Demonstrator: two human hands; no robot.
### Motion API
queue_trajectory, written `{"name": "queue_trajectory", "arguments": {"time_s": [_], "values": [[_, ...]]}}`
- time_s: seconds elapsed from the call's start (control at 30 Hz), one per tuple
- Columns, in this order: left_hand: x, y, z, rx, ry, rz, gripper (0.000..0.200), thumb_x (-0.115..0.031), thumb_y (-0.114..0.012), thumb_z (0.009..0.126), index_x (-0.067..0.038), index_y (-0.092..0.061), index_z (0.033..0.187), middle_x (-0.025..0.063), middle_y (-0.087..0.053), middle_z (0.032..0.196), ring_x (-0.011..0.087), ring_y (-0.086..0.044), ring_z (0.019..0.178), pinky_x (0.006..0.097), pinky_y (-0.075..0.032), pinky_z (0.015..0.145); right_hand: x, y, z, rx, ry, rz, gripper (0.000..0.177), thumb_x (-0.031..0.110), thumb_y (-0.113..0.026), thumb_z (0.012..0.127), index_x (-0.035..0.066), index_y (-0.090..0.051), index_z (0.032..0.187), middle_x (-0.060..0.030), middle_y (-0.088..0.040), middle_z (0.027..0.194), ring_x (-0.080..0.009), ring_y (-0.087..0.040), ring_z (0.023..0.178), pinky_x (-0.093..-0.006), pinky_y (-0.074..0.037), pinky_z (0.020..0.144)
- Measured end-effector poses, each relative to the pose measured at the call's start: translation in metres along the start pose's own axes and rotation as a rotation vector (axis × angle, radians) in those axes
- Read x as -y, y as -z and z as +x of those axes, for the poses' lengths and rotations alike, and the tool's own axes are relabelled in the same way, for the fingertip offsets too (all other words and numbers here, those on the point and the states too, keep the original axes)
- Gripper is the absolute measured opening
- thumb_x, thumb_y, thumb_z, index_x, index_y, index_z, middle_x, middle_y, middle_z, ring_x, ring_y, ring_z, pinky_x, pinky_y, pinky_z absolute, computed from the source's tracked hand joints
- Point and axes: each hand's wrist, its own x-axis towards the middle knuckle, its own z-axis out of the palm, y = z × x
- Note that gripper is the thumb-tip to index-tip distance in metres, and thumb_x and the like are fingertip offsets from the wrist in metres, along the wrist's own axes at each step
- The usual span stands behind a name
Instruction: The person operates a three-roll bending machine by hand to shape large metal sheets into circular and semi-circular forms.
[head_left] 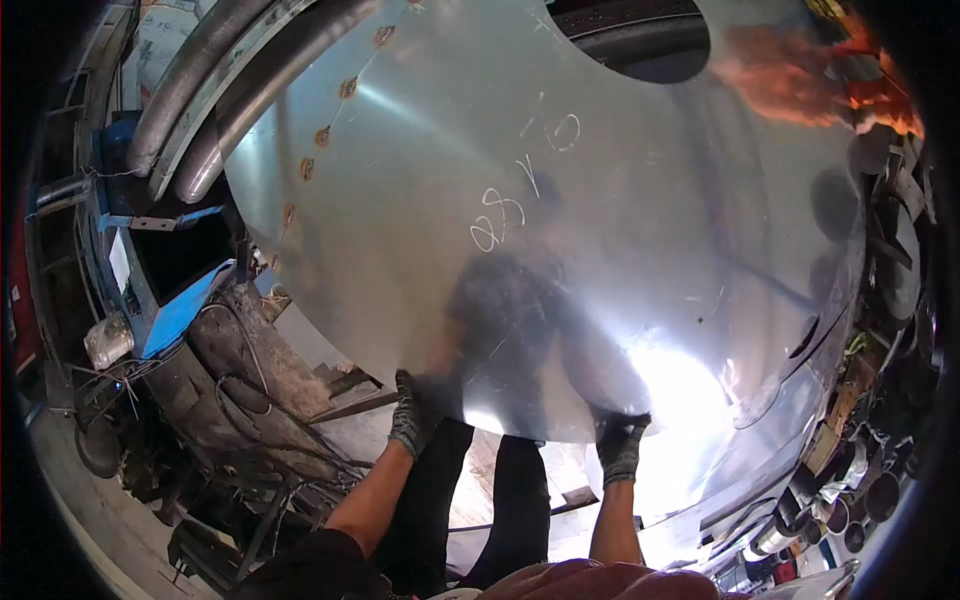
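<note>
A large shiny metal sheet with a curved edge fills most of the head view. Chalk writing runs across its middle, and brown weld spots follow a line at the upper left. Near the top, a rounded hole is cut through it. My left hand, in a grey knit glove, is closed on the sheet's near edge, left of my legs. On the same edge farther right, my gloved right hand grips too. The fingers of both hands are partly hidden by the sheet.
Thick metal pipes and a blue frame stand at the left. Cables and scrap lie below them. Several cut tubes and metal pieces crowd the right side. An orange glow shows at the upper right.
</note>
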Motion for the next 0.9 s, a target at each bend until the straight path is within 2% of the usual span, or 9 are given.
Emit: {"name": "queue_trajectory", "arguments": {"time_s": [0.07, 0.2, 0.33, 0.4, 0.47, 0.57, 0.63, 0.67, 0.9], "values": [[-0.007, -0.013, 0.023, -0.273, 0.096, -0.289, 0.077, -0.072, -0.054, 0.096, -0.014, -0.055, 0.145, 0.0064, -0.061, 0.143, 0.0271, -0.054, 0.133, 0.0445, -0.04, 0.116, 0.016, -0.036, 0.014, 0.034, 0.018, -0.055, 0.067, 0.071, -0.056, 0.095, 0.012, -0.056, 0.128, -0.0034, -0.062, 0.122, -0.019, -0.054, 0.117, -0.0423, -0.039, 0.113], [-0.057, -0.068, 0.048, -0.251, 0.079, -0.226, 0.08, -0.074, -0.057, 0.093, -0.014, -0.055, 0.146, 0.0083, -0.061, 0.144, 0.0281, -0.057, 0.13, 0.0442, -0.045, 0.112, 0.025, -0.115, 0.046, 0.253, -0.064, -0.042, 0.055, 0.061, -0.061, 0.098, 0.01, -0.065, 0.116, -0.0049, -0.066, 0.12, -0.0198, -0.058, 0.113, -0.0394, -0.045, 0.109], [-0.101, -0.061, 0.101, -0.284, 0.011, -0.203, 0.068, -0.072, -0.057, 0.094, -0.013, -0.064, 0.125, 0.0084, -0.068, 0.126, 0.0282, -0.064, 0.116, 0.0462, -0.051, 0.105, 0.006, -0.158, 0.1, 0.112, 0.008, -0.007, 0.059, 0.061, -0.063, 0.097, 0.006, -0.067, 0.115, -0.0055, -0.067, 0.112, -0.0191, -0.059, 0.104, -0.0328, -0.049, 0.099], [-0.11, -0.049, 0.123, -0.162, -0.014, -0.315, 0.063, -0.07, -0.054, 0.097, -0.01, -0.071, 0.106, 0.0113, -0.073, 0.111, 0.0309, -0.069, 0.103, 0.0486, -0.056, 0.1, 0.003, -0.186, 0.115, 0.159, 0.025, -0.424, 0.093, 0.085, -0.032, 0.095, 0.009, -0.056, 0.144, -0.0084, -0.055, 0.147, -0.0264, -0.054, 0.124, -0.0406, -0.042, 0.108], [-0.108, -0.052, 0.139, -0.2, -0.032, -0.285, 0.064, -0.071, -0.055, 0.096, -0.012, -0.067, 0.119, 0.0093, -0.071, 0.12, 0.0294, -0.066, 0.111, 0.0477, -0.053, 0.104, 0.01, -0.206, 0.122, 0.108, 0.031, -0.459, 0.094, 0.085, -0.032, 0.095, 0.01, -0.054, 0.146, -0.0091, -0.055, 0.148, -0.0269, -0.052, 0.127, -0.0419, -0.041, 0.109], [-0.092, -0.042, 0.147, -0.257, -0.048, -0.252, 0.068, -0.072, -0.055, 0.095, -0.014, -0.063, 0.132, 0.0067, -0.069, 0.128, 0.0278, -0.065, 0.116, 0.0477, -0.051, 0.107, 0.016, -0.231, 0.112, 0.024, 0.032, -0.275, 0.071, 0.072, -0.056, 0.096, 0.004, -0.065, 0.117, -0.0086, -0.067, 0.118, -0.0243, -0.062, 0.106, -0.0339, -0.048, 0.104], [-0.091, -0.043, 0.157, -0.191, -0.046, -0.268, 0.07, -0.072, -0.055, 0.095, -0.014, -0.063, 0.132, 0.0072, -0.069, 0.128, 0.0277, -0.065, 0.117, 0.0484, -0.051, 0.107, 0.016, -0.2, 0.162, 0.097, 0.01, -0.175, 0.074, 0.072, -0.056, 0.095, 0.002, -0.064, 0.118, -0.0098, -0.067, 0.12, -0.0255, -0.062, 0.106, -0.0357, -0.048, 0.105], [-0.094, -0.063, 0.154, -0.275, -0.087, -0.341, 0.062, -0.068, -0.054, 0.098, -0.009, -0.071, 0.107, 0.0114, -0.075, 0.108, 0.0309, -0.07, 0.104, 0.0482, -0.055, 0.101, 0.016, -0.188, 0.183, 0.122, -0.002, -0.141, 0.075, 0.072, -0.056, 0.095, 0.002, -0.064, 0.118, -0.0102, -0.067, 0.12, -0.0259, -0.062, 0.105, -0.0363, -0.048, 0.106], [-0.092, -0.053, 0.167, -0.104, -0.072, -0.28, 0.061, -0.069, -0.054, 0.097, -0.013, -0.067, 0.119, 0.0066, -0.07, 0.123, 0.027, -0.064, 0.115, 0.0475, -0.048, 0.108, 0.016, -0.131, 0.244, 0.305, 0.065, -0.358, 0.059, 0.052, -0.031, 0.112, 0.0, -0.049, 0.135, -0.0107, -0.061, 0.131, -0.0276, -0.051, 0.126, -0.0465, -0.035, 0.119]]}}
